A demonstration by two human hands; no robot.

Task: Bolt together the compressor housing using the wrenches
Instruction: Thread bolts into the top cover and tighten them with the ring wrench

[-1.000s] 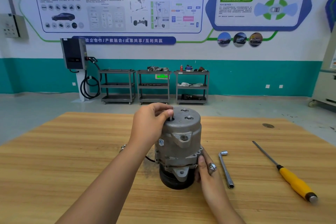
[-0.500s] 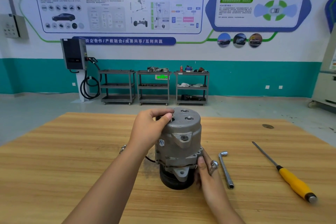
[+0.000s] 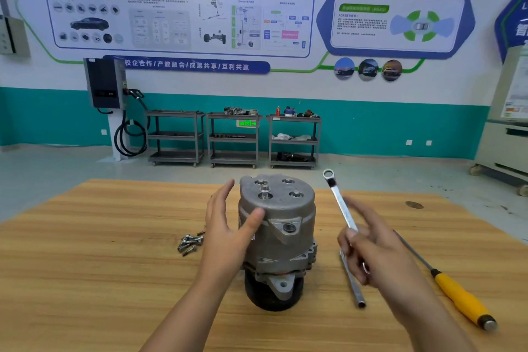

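Workshop wooden table (image 3: 85,280), teal-banded wall (image 3: 57,117), left hand (image 3: 225,234) fingers spread beside compressor housing (image 3: 280,226), right hand (image 3: 368,248) seemingly pinching ring wrench (image 3: 338,200)

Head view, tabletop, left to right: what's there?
On the table: loose bolts → left hand → compressor housing → right hand gripping the ring wrench → yellow-handled screwdriver. L-shaped socket wrench left out: it lies partly under the right hand.

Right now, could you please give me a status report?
Left hand, fingers straight, beside compressor housing. Right hand grips ring wrench. One bolt proud on top. Nothing blocking.
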